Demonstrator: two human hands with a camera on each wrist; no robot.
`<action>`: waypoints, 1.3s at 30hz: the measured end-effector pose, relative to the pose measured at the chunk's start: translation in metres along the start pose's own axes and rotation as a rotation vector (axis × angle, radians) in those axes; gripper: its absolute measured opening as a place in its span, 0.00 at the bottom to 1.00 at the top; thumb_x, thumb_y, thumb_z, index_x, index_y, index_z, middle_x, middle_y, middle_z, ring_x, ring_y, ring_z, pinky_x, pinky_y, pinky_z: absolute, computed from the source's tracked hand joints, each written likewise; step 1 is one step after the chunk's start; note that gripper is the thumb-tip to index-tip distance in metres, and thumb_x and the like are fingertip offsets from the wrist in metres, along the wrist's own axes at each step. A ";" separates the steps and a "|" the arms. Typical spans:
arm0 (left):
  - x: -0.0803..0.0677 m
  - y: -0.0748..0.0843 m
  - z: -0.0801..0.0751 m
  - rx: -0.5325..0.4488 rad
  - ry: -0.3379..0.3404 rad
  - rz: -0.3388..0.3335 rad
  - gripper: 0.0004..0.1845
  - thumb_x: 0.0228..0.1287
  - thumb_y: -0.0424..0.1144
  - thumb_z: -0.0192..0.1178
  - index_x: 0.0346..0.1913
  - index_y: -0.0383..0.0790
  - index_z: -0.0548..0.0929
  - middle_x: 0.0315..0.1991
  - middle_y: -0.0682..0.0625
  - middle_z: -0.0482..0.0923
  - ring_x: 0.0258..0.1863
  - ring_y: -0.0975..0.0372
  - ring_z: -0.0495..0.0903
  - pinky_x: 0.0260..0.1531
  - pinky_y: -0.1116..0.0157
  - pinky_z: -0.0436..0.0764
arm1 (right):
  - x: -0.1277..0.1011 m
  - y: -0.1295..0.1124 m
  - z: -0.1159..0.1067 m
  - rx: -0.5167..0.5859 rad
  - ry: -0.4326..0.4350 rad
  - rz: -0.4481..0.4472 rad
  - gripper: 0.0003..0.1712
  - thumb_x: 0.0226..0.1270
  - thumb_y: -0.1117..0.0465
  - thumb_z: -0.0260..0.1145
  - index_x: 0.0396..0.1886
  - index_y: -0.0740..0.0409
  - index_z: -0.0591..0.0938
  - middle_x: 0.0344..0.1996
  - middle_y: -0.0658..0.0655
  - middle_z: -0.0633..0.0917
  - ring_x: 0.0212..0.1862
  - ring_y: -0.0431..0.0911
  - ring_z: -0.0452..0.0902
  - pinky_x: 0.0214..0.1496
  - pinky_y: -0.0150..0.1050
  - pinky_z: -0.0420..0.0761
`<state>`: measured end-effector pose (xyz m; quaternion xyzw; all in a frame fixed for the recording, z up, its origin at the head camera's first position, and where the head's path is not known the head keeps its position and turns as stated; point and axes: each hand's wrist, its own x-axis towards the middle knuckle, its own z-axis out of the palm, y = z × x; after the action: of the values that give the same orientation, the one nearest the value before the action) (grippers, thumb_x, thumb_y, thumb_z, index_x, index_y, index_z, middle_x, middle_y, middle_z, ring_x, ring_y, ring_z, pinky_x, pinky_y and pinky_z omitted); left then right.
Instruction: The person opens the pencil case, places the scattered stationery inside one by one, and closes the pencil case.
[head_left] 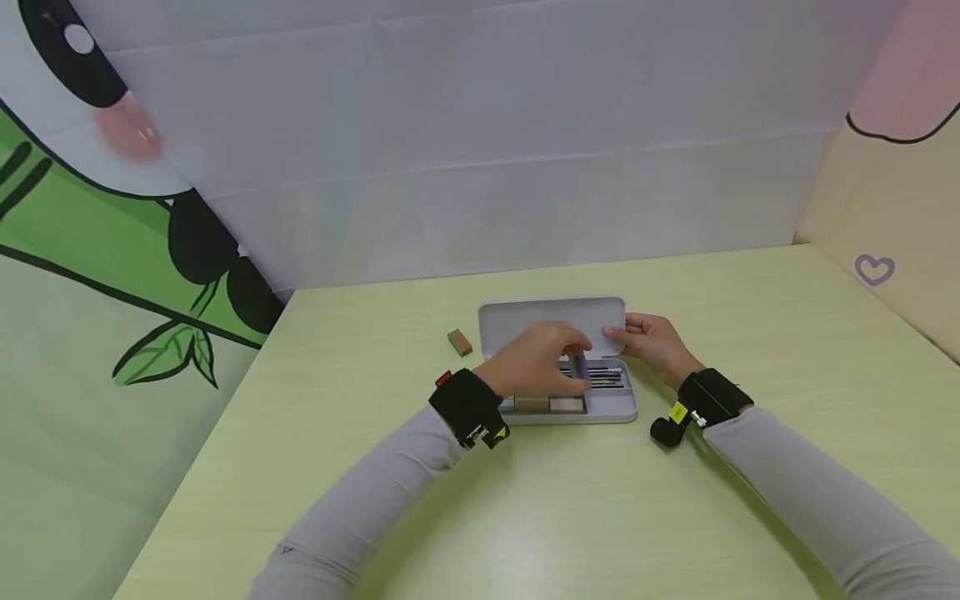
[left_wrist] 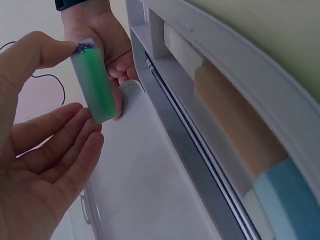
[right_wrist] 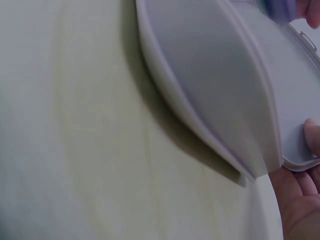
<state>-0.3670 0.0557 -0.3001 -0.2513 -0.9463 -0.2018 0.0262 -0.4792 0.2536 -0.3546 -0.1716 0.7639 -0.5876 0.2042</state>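
Between thumb and fingertips my left hand (head_left: 534,360) pinches a small translucent green block with a purple edge (left_wrist: 95,82), like an eraser. It is held above an opened pale grey pencil case (head_left: 624,407). My right hand (head_left: 657,345) grips the right edge of the raised lid (head_left: 540,312), thumb on its inner face. Several thin dark pencils or rods (head_left: 609,377) lie in the case's back compartment. Along the front compartment sit a light blue block (left_wrist: 285,195), a brown block (left_wrist: 235,112) and a whitish block (left_wrist: 182,50).
A small brown block (head_left: 460,342) lies on the pale wooden table (head_left: 360,367), left of the case. A white cloth backdrop (head_left: 480,208) rises behind the table's far edge. Printed panels stand at the left and right.
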 end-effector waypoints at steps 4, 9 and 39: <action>0.008 0.003 0.012 -0.009 -0.034 -0.003 0.25 0.55 0.45 0.68 0.54 0.35 0.81 0.44 0.50 0.84 0.44 0.64 0.80 0.49 0.72 0.78 | -0.007 0.001 0.003 0.011 -0.008 -0.002 0.33 0.69 0.56 0.62 0.66 0.73 0.68 0.31 0.32 0.84 0.37 0.27 0.79 0.44 0.23 0.80; 0.010 0.010 0.023 0.034 -0.089 0.025 0.24 0.56 0.46 0.68 0.52 0.36 0.82 0.43 0.50 0.84 0.42 0.64 0.79 0.47 0.72 0.77 | -0.014 0.002 0.005 0.012 -0.008 -0.025 0.33 0.69 0.55 0.62 0.66 0.73 0.68 0.32 0.32 0.84 0.38 0.26 0.80 0.44 0.23 0.79; -0.025 0.011 0.018 0.011 -0.206 0.119 0.05 0.61 0.35 0.64 0.39 0.39 0.83 0.35 0.51 0.83 0.34 0.66 0.76 0.37 0.74 0.74 | -0.039 0.007 0.029 0.037 0.070 -0.004 0.32 0.69 0.57 0.61 0.65 0.73 0.68 0.32 0.34 0.84 0.36 0.27 0.81 0.43 0.24 0.81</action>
<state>-0.3390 0.0604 -0.3165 -0.3262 -0.9285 -0.1675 -0.0580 -0.4311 0.2503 -0.3639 -0.1487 0.7593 -0.6077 0.1792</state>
